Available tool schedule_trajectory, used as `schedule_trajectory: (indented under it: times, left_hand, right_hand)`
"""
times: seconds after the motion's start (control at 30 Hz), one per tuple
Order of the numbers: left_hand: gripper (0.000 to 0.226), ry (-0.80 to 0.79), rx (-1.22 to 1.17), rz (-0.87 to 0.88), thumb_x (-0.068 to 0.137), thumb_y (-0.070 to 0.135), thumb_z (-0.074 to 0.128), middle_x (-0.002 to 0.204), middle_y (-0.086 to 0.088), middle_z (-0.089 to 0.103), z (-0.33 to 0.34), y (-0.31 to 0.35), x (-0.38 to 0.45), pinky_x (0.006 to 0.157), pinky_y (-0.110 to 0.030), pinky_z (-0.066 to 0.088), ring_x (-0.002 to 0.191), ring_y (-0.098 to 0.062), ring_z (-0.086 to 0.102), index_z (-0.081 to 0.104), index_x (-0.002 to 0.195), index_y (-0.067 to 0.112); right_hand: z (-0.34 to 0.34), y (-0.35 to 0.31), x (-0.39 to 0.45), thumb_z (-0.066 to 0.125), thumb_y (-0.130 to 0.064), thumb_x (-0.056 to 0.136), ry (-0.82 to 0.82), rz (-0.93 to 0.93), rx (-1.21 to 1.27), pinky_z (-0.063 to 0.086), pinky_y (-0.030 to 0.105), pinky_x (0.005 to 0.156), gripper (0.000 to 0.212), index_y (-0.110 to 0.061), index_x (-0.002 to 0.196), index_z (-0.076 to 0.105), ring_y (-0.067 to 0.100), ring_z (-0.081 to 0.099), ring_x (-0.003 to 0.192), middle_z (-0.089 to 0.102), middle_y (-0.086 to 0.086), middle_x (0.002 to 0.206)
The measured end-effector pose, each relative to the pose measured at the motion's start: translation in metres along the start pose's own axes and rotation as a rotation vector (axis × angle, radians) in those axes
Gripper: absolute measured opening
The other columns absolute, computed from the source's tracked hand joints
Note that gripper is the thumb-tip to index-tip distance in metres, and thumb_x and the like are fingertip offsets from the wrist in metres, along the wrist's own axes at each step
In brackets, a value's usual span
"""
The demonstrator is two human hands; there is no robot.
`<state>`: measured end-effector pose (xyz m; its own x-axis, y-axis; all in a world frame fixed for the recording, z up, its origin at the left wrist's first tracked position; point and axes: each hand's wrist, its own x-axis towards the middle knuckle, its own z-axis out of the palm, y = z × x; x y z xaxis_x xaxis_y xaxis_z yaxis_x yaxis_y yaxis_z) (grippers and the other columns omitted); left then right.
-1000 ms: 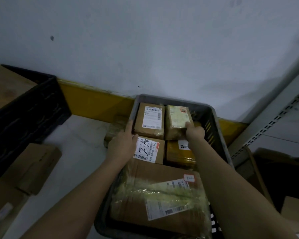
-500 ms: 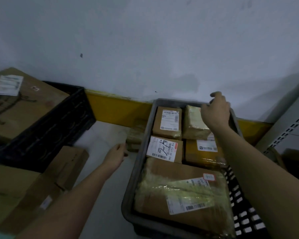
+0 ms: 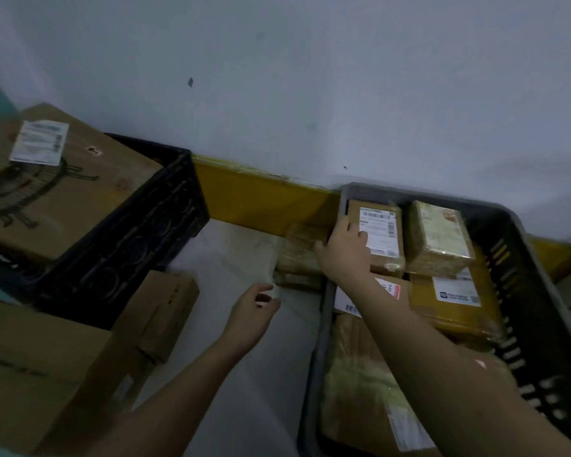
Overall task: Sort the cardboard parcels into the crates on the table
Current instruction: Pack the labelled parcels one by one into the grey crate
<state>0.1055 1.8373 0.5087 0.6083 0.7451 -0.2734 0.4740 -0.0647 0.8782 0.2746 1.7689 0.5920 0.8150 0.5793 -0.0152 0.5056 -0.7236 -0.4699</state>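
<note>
A grey crate [image 3: 323, 324] at the right holds several taped cardboard parcels. My right hand [image 3: 343, 255] reaches across its left rim, and the fingers lie on the white-labelled parcel [image 3: 381, 232] in the far left corner. Next to that one sits a plastic-wrapped parcel [image 3: 439, 235], with a yellow parcel [image 3: 452, 311] in front of it. My left hand [image 3: 251, 311] hovers over the white table top left of the crate, fingers loosely curled and holding nothing. A taped parcel [image 3: 297, 255] lies outside the crate, just beyond that hand.
A black crate [image 3: 129, 249] at the back left holds a large cardboard box [image 3: 63, 192] with a white label. Two more cardboard boxes [image 3: 40, 374] [image 3: 159, 311] stand in front of it. A yellow strip [image 3: 261, 196] runs along the wall's foot.
My right hand has moved from the crate's far right rim to the labelled parcel at its far left. My left hand stays beside the crate. The view has swung left.
</note>
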Motion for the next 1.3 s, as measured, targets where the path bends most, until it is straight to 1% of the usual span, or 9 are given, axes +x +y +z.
schedule_trajectory:
  times: [0.1, 0.23, 0.5, 0.63, 0.97, 1.07, 1.17, 1.23, 1.3]
  left_hand:
    - [0.036, -0.011, -0.001, 0.045, 0.095, 0.028, 0.064, 0.102, 0.013, 0.057, -0.009, 0.012, 0.039, 0.069, -0.017, 0.043, 0.091, -0.004, 0.056, 0.057, 0.130, 0.021]
    - [0.048, -0.058, 0.045, -0.022, 0.093, 0.033, 0.066, 0.117, 0.000, 0.057, -0.010, 0.014, 0.100, 0.070, -0.025, 0.043, 0.095, -0.015, 0.056, 0.050, 0.136, 0.020]
    - [0.083, -0.268, 0.086, -0.202, 0.088, 0.046, 0.070, 0.149, -0.013, 0.044, 0.030, -0.012, 0.192, 0.103, -0.046, 0.046, 0.130, -0.034, 0.048, 0.029, 0.153, 0.016]
    - [0.056, -0.285, 0.019, -0.183, 0.089, 0.041, 0.069, 0.130, -0.011, 0.059, 0.047, -0.019, 0.201, 0.092, -0.040, 0.052, 0.112, -0.031, 0.059, 0.048, 0.134, 0.015]
    - [0.029, -0.260, -0.418, -0.349, 0.094, 0.020, 0.064, 0.123, -0.013, 0.064, 0.021, -0.015, 0.196, 0.098, -0.052, 0.051, 0.110, -0.034, 0.061, 0.057, 0.122, 0.016]
    - [0.038, -0.346, -0.610, -0.353, 0.097, 0.020, 0.059, 0.127, -0.011, 0.061, -0.008, -0.012, 0.180, 0.088, -0.045, 0.056, 0.114, -0.032, 0.061, 0.050, 0.133, 0.014]
    - [0.050, -0.485, -0.883, -0.392, 0.097, 0.022, 0.055, 0.135, -0.019, 0.059, -0.036, -0.004, 0.167, 0.089, -0.043, 0.058, 0.124, -0.036, 0.057, 0.045, 0.143, 0.004]
    - [0.049, -0.575, -0.986, -0.350, 0.097, 0.024, 0.051, 0.136, -0.020, 0.059, -0.049, 0.007, 0.157, 0.093, -0.044, 0.056, 0.126, -0.036, 0.056, 0.046, 0.142, 0.006]
    - [0.046, -0.631, -1.043, -0.270, 0.099, 0.023, 0.046, 0.139, -0.020, 0.057, -0.057, 0.019, 0.146, 0.096, -0.044, 0.053, 0.128, -0.035, 0.055, 0.047, 0.142, 0.008]
  right_hand:
    - [0.003, -0.015, 0.028, 0.052, -0.018, 0.095, 0.010, 0.049, -0.065, 0.035, 0.049, 0.102, 0.062, -0.014, 0.149, 0.021, 0.037, 0.032, 0.133, 0.032, 0.018, 0.147]
    - [0.014, -0.024, 0.053, 0.056, -0.015, 0.094, 0.028, 0.127, -0.194, 0.034, 0.048, 0.105, 0.075, -0.013, 0.153, 0.010, 0.037, 0.034, 0.135, 0.033, 0.021, 0.148]
    - [0.029, -0.009, 0.066, 0.064, -0.004, 0.085, 0.143, 0.129, -0.224, 0.038, 0.051, 0.103, 0.089, -0.024, 0.155, 0.012, 0.034, 0.037, 0.132, 0.038, 0.013, 0.150]
    - [0.035, -0.009, 0.067, 0.065, -0.004, 0.084, 0.178, 0.130, -0.263, 0.039, 0.051, 0.101, 0.090, -0.025, 0.155, 0.013, 0.034, 0.039, 0.131, 0.039, 0.013, 0.148]
    - [0.029, -0.012, 0.065, 0.064, -0.006, 0.084, 0.144, 0.141, -0.197, 0.038, 0.053, 0.102, 0.087, -0.025, 0.154, 0.016, 0.035, 0.038, 0.132, 0.040, 0.013, 0.149]
    - [0.024, -0.014, 0.061, 0.057, -0.014, 0.093, 0.162, 0.142, -0.112, 0.039, 0.053, 0.106, 0.057, -0.021, 0.147, 0.038, 0.032, 0.040, 0.131, 0.045, 0.011, 0.145]
    - [0.017, -0.020, 0.051, 0.052, -0.019, 0.098, 0.399, 0.027, 0.049, 0.044, 0.046, 0.098, 0.031, -0.013, 0.128, 0.059, 0.025, 0.046, 0.120, 0.054, 0.010, 0.130]
    - [0.013, -0.027, 0.042, 0.055, -0.022, 0.098, 0.463, -0.074, 0.194, 0.045, 0.040, 0.096, 0.030, -0.011, 0.126, 0.060, 0.019, 0.050, 0.114, 0.056, 0.007, 0.125]
    - [0.011, -0.041, 0.031, 0.060, -0.039, 0.095, 0.240, -0.061, 0.565, 0.047, 0.032, 0.096, 0.048, -0.019, 0.137, 0.051, 0.011, 0.055, 0.115, 0.057, 0.000, 0.130]
